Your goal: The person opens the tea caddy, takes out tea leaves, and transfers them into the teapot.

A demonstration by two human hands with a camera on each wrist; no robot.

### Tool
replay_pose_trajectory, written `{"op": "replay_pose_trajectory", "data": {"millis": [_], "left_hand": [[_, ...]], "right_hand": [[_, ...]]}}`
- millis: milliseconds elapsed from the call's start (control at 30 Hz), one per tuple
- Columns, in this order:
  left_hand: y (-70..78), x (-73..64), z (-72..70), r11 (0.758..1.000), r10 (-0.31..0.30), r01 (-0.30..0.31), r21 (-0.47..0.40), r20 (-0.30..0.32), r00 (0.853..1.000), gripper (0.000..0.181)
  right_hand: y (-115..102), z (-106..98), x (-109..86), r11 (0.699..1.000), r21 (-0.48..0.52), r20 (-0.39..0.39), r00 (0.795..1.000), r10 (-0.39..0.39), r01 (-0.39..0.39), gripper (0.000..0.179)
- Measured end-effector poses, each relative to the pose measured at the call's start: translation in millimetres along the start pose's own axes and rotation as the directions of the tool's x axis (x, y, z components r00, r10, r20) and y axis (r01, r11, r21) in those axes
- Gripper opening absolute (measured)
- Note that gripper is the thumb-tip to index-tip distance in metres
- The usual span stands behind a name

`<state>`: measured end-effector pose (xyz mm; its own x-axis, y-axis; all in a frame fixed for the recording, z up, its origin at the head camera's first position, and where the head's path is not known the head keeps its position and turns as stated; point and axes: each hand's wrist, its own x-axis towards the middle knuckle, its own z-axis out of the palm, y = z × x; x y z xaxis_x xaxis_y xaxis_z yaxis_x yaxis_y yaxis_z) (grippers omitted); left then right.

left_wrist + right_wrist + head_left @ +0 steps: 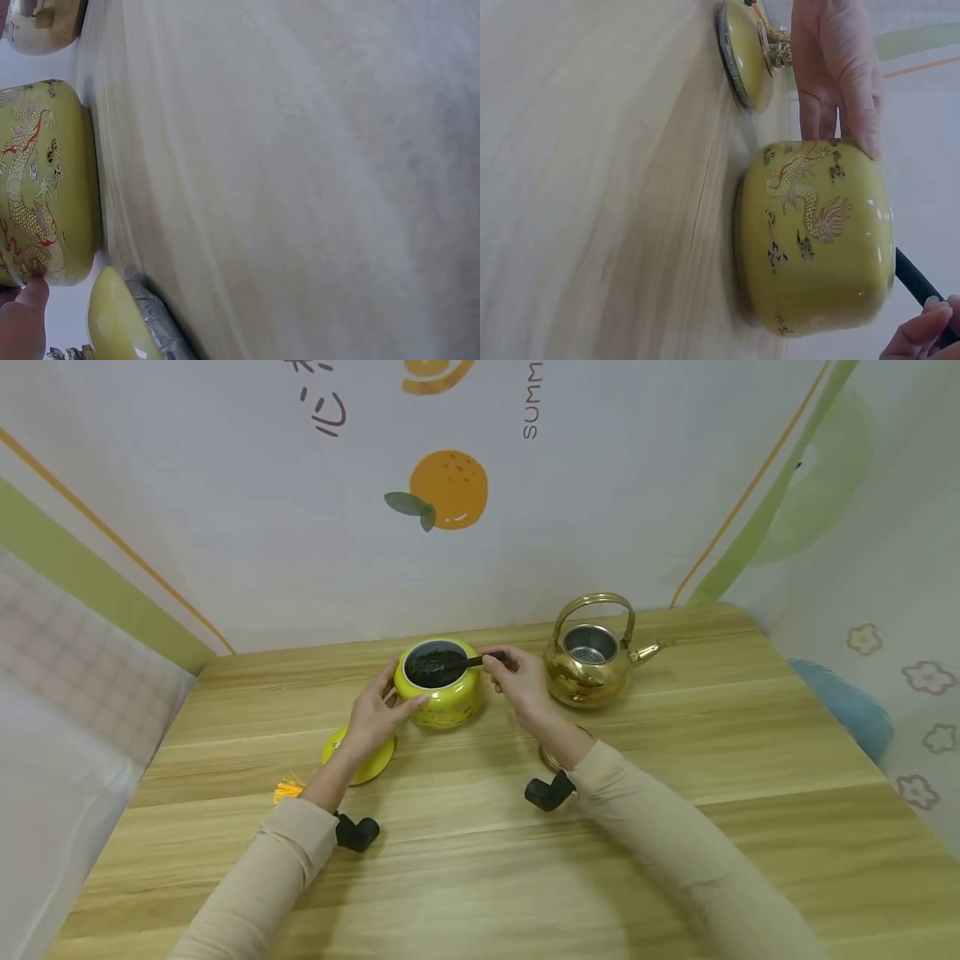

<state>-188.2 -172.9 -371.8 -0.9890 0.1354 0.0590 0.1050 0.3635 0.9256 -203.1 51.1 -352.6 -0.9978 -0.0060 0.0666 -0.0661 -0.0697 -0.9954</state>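
Note:
A yellow jar [442, 706] with a dragon pattern stands on the table, its mouth uncovered and dark tea leaves [431, 668] inside. My left hand [377, 710] holds it from the left, thumb on the near side and fingers around the far side. In the right wrist view, that hand [840, 82] touches the jar [817, 236] near its rim. Between thumb and fingers, my right hand [521, 681] pinches the handle of a dark scoop [472, 662], which slants over the rim. The scoop's far end is in the leaves and hard to make out.
A gold teapot [588, 681], lidless with a strainer inside, stands to the right, spout pointing right. Left of the jar lies its yellow lid [375, 764] with an orange tassel [288, 789]. A round gold lid [550, 758] is partly hidden under my right forearm. A printed cloth [330, 543] hangs behind.

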Motion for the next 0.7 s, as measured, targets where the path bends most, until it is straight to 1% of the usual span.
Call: {"op": "replay_pose_trajectory", "data": {"millis": [133,433,567,700], "left_hand": [[-0.2,-0.1,-0.5,1.0,0.003,-0.003,0.003,0.004,1.0,0.086],[1.7,-2.1,-3.4,1.0,-0.015,0.016,0.022,-0.01,1.0,0.088],[3.9,-3.8,-5.4,0.999,-0.016,0.016,0.027,-0.032,0.999,0.088],[9.7,-5.2,-4.3,0.998,0.011,-0.007,0.054,-0.074,0.997,0.089]], "right_hand": [[-4,-5,-3.4,0.999,0.044,-0.012,1.0,-0.008,0.008,0.023],[-19,-16,-12.8,0.995,0.096,-0.03,0.999,-0.032,0.034,0.024],[-25,-24,-18.5,0.992,0.108,-0.031,0.998,-0.062,0.065,0.027],[-31,-36,-25.3,0.991,0.091,-0.035,0.995,-0.098,0.101,0.027]]}}
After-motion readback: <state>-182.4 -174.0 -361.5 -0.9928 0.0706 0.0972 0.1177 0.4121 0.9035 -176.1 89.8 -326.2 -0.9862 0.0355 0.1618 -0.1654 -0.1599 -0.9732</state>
